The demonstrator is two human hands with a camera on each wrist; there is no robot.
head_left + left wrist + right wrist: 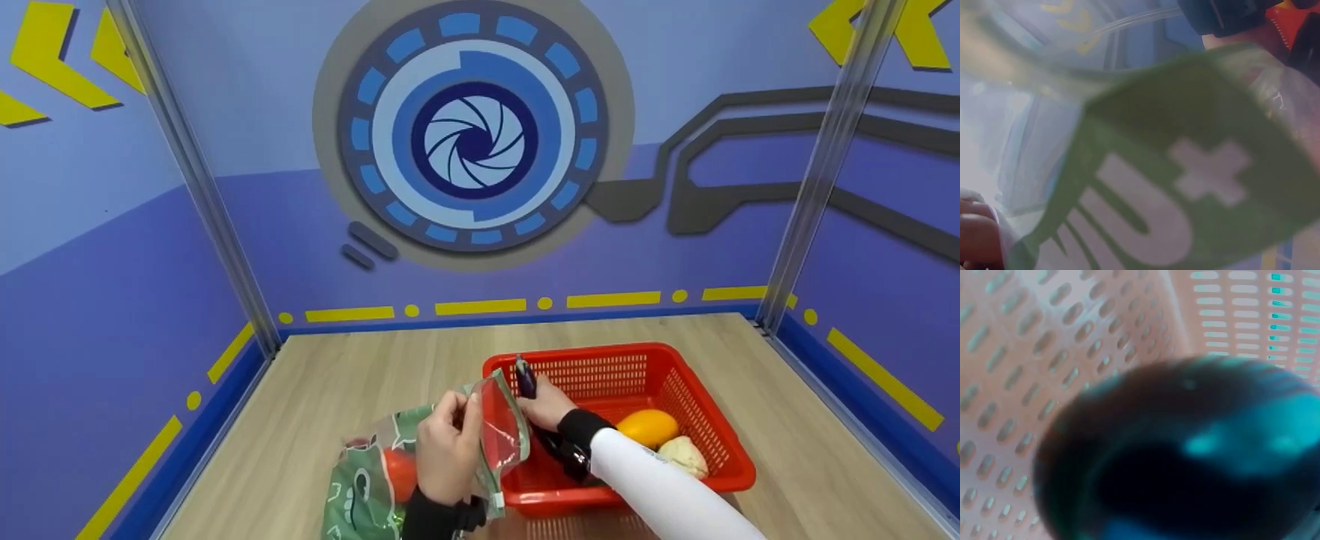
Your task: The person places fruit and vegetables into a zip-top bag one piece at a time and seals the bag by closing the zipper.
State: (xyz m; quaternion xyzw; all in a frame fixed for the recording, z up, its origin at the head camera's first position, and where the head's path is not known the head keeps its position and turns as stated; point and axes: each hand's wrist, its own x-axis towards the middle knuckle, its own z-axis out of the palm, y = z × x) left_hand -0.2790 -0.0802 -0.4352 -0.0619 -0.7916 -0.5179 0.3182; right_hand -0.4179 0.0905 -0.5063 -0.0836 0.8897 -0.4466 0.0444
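Note:
My left hand (450, 454) pinches the edge of a clear and green printed zip bag (345, 487), whose mouth gapes toward the basket. Inside the bag sits a round red-orange item (400, 474). With my right hand (547, 406) I grip a long dark eggplant (527, 381) near its stem end; it slants down over the left side of the red basket (720, 450). The left wrist view is mostly filled by the bag's green print (1145, 197). Up close in the right wrist view, the glossy eggplant (1174, 489) hides my right fingers.
A yellow-orange oblong fruit or vegetable (649, 428) and a pale lumpy item (684, 455) lie in the basket's right part. Everything stands on a wooden table (322, 375), enclosed by blue-purple panels (262, 247) with metal posts (817, 157) at the corners.

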